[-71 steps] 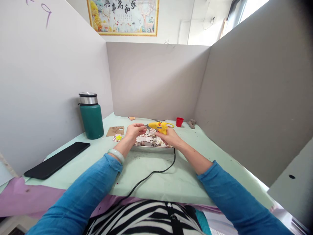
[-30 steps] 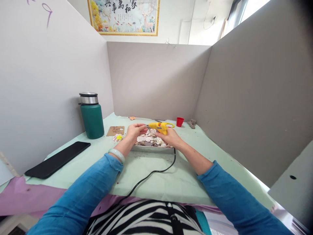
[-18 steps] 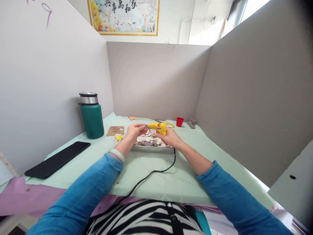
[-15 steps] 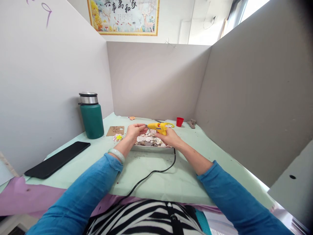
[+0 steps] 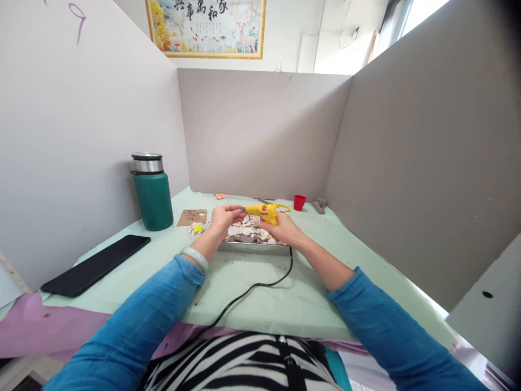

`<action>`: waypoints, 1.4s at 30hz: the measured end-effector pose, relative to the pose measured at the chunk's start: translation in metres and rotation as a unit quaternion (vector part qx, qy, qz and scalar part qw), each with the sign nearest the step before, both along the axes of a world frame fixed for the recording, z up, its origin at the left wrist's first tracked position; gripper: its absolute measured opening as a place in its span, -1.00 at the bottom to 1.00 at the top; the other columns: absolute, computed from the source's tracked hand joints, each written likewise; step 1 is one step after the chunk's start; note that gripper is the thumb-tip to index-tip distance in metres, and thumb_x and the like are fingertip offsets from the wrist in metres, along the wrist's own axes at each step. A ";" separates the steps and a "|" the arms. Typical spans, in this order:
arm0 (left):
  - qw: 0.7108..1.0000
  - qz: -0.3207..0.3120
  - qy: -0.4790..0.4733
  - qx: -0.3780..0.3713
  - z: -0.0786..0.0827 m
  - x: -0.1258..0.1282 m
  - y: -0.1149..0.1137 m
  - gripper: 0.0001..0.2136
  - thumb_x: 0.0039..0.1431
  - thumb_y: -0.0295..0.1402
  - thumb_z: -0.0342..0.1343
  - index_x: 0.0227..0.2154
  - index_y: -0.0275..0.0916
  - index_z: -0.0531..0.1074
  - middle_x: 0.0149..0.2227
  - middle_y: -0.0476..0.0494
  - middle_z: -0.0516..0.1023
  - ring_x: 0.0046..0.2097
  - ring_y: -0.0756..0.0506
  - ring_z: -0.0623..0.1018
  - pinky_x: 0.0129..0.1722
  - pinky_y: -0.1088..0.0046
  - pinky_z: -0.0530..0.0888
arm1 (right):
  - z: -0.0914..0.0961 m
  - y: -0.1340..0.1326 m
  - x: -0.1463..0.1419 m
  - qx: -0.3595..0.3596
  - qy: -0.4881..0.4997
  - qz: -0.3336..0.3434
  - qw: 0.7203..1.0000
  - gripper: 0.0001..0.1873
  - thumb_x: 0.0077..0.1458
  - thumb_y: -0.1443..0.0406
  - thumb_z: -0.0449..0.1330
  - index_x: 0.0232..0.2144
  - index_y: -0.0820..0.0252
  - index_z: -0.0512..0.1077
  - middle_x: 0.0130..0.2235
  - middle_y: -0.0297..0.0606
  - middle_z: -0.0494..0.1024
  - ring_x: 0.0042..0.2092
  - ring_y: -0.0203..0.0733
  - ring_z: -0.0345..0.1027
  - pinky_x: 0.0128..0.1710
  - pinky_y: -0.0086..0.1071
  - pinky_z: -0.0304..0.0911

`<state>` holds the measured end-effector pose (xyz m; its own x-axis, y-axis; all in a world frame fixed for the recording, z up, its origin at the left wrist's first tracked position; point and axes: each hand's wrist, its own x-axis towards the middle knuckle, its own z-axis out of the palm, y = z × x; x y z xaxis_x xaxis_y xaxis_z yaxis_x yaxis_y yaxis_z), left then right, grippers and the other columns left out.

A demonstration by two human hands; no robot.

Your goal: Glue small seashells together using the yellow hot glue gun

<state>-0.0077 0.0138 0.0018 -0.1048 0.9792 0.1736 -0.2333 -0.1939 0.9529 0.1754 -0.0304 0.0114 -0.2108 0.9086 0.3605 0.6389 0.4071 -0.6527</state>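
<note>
In my right hand is a yellow hot glue gun, its nozzle pointing left. My left hand is closed in a pinch right at the nozzle tip; whatever small piece its fingers hold is too hidden to make out. Below both hands lies a shallow metal tray filled with shells, mostly whitish, partly covered by the hands. From near the tray's right corner a black cord curves across the cloth toward my body.
Left of the tray are a brown card and a yellow-centred flower ornament. A green bottle and a flat black object stand farther left. Behind are a red cup, a driftwood-like piece and grey partitions.
</note>
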 end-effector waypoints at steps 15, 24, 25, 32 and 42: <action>1.000 0.005 0.001 0.003 0.000 0.000 0.001 -0.89 -0.07 -0.63 0.18 -0.42 -0.44 0.43 -0.47 -0.25 0.54 -0.45 -0.06 0.56 -0.31 0.38 0.52 | 0.004 -0.002 0.001 -0.022 0.021 0.003 1.000 -0.70 -0.04 0.08 0.15 -0.48 0.24 0.36 -0.65 -0.39 0.29 -0.56 -0.32 0.19 -0.53 -0.45 0.08; 1.000 0.003 -0.013 -0.007 -0.001 -0.001 0.001 -0.88 -0.10 -0.61 0.22 -0.45 -0.42 0.42 -0.51 -0.23 0.53 -0.45 -0.07 0.56 -0.30 0.40 0.52 | 0.001 0.003 0.003 -0.032 0.032 0.002 0.999 -0.69 -0.04 0.06 0.15 -0.50 0.20 0.32 -0.66 -0.40 0.28 -0.58 -0.30 0.18 -0.56 -0.43 0.08; 1.000 0.002 -0.015 -0.007 -0.001 -0.001 0.001 -0.89 -0.10 -0.62 0.22 -0.45 -0.43 0.42 -0.51 -0.23 0.53 -0.45 -0.07 0.56 -0.31 0.40 0.52 | 0.000 0.004 0.003 -0.033 0.035 0.004 0.999 -0.69 -0.04 0.06 0.15 -0.49 0.20 0.32 -0.66 -0.40 0.28 -0.58 -0.30 0.17 -0.57 -0.43 0.07; 0.999 -0.004 -0.030 -0.009 -0.003 -0.003 0.005 -0.87 -0.10 -0.57 0.25 -0.43 -0.42 0.43 -0.50 -0.23 0.53 -0.45 -0.06 0.56 -0.29 0.39 0.52 | -0.001 0.005 0.003 -0.039 0.039 0.001 0.998 -0.68 -0.03 0.05 0.14 -0.46 0.20 0.35 -0.65 -0.38 0.29 -0.57 -0.30 0.17 -0.58 -0.43 0.07; 0.999 -0.014 -0.032 -0.018 -0.004 -0.002 0.006 -0.91 -0.05 -0.58 0.22 -0.44 -0.41 0.43 -0.50 -0.22 0.53 -0.45 -0.05 0.57 -0.28 0.40 0.52 | 0.003 -0.002 -0.001 0.001 0.016 -0.003 1.000 -0.71 -0.04 0.10 0.16 -0.48 0.24 0.38 -0.65 -0.38 0.31 -0.52 -0.29 0.23 -0.50 -0.45 0.10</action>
